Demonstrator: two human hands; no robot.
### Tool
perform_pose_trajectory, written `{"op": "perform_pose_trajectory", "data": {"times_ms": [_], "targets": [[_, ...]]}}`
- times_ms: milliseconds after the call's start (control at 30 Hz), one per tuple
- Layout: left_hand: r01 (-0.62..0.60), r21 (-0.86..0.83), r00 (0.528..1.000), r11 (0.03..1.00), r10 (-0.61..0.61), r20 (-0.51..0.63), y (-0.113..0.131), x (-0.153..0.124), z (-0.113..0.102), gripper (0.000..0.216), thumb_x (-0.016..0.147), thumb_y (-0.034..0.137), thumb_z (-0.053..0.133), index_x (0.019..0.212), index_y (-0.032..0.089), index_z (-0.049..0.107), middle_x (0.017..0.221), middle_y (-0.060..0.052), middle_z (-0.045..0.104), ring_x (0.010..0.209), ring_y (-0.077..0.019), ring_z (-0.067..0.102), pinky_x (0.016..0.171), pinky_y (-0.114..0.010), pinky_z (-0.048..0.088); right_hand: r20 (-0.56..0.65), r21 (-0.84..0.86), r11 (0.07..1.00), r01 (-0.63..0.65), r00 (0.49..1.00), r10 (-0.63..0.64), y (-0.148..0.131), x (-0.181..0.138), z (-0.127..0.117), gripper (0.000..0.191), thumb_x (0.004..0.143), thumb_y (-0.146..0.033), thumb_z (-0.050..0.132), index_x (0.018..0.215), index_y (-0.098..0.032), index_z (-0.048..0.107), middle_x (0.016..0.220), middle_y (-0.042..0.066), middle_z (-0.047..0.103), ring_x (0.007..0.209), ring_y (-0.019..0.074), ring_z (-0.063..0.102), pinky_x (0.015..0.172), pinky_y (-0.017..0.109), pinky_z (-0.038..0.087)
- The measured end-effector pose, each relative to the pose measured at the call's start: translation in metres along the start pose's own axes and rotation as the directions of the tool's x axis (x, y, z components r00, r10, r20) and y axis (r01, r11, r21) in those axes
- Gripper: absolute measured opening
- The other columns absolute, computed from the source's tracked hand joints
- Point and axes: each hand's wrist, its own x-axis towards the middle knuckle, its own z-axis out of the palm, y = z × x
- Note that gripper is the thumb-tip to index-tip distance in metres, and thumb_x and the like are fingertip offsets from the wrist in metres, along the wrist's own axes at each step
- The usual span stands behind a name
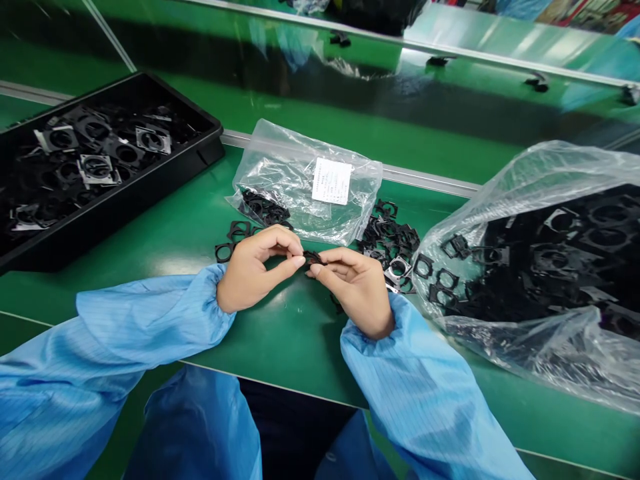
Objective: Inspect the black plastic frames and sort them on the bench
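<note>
My left hand [257, 267] and my right hand [356, 287] meet over the green table [295, 333], both in blue sleeves. Their fingertips pinch one small black ring-shaped part [313, 258] between them. Loose black square frames with round holes [390, 237] lie just beyond my right hand. A few more black rings [233, 240] lie beyond my left hand.
A black tray [125, 193] with several black and silver-faced parts stands at the left. A small clear bag [305, 183] with a white label lies behind the hands. A large clear bag [545, 267] full of black parts fills the right. A metal rail [425, 179] crosses behind.
</note>
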Motion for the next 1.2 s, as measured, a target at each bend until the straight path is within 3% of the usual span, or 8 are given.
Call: {"op": "perform_pose_trajectory", "data": {"times_ms": [267, 767, 967, 1200], "targets": [[-0.014, 0.049, 1.000, 0.999, 0.015, -0.015, -0.0004, -0.0012, -0.0003, 0.007, 0.092, 0.019, 0.073, 0.098, 0.019, 0.069, 0.087, -0.002, 0.068, 0.081, -0.0140, 0.065, 0.074, -0.025, 0.056, 0.012, -0.024, 1.000, 0.018, 1.000, -0.017, 0.0038, 0.0004, -0.0018, 0.047, 0.058, -0.056, 0.096, 0.080, -0.020, 0.076, 0.077, 0.002, 0.076, 0.074, 0.0186, 0.074, 0.074, 0.033, 0.062], [-0.051, 0.124, 0.998, 0.991, 0.048, 0.031, 0.0056, 0.0027, -0.0029, 0.007, 0.093, 0.020, 0.069, 0.086, 0.019, 0.069, 0.080, -0.003, 0.068, 0.072, -0.0143, 0.061, 0.067, -0.028, 0.053, 0.040, -0.089, 0.994, 0.055, 0.998, -0.052, 0.0032, -0.0011, -0.0015, 0.039, 0.062, -0.051, 0.096, 0.075, -0.020, 0.077, 0.080, 0.003, 0.078, 0.078, 0.0202, 0.076, 0.079, 0.035, 0.064], [0.007, 0.046, 0.999, 0.999, -0.005, -0.038, 0.0002, 0.0001, -0.0010, 0.009, 0.090, 0.020, 0.075, 0.096, 0.019, 0.069, 0.090, -0.003, 0.069, 0.083, -0.0152, 0.066, 0.075, -0.027, 0.057, 0.009, 0.020, 1.000, -0.021, 1.000, 0.021, -0.0007, -0.0004, -0.0018, 0.045, 0.055, -0.052, 0.099, 0.075, -0.020, 0.074, 0.076, 0.000, 0.075, 0.074, 0.0175, 0.075, 0.075, 0.031, 0.062], [-0.047, 0.071, 0.998, 0.996, 0.045, 0.031, -0.0008, -0.0015, -0.0033, 0.007, 0.090, 0.019, 0.076, 0.093, 0.019, 0.070, 0.088, -0.004, 0.072, 0.086, -0.0172, 0.069, 0.078, -0.029, 0.057, 0.068, -0.015, 0.999, -0.041, 0.997, 0.041, -0.0027, 0.0006, -0.0023, 0.041, 0.059, -0.046, 0.098, 0.078, -0.019, 0.073, 0.080, 0.001, 0.076, 0.076, 0.0168, 0.075, 0.074, 0.029, 0.062]]}}
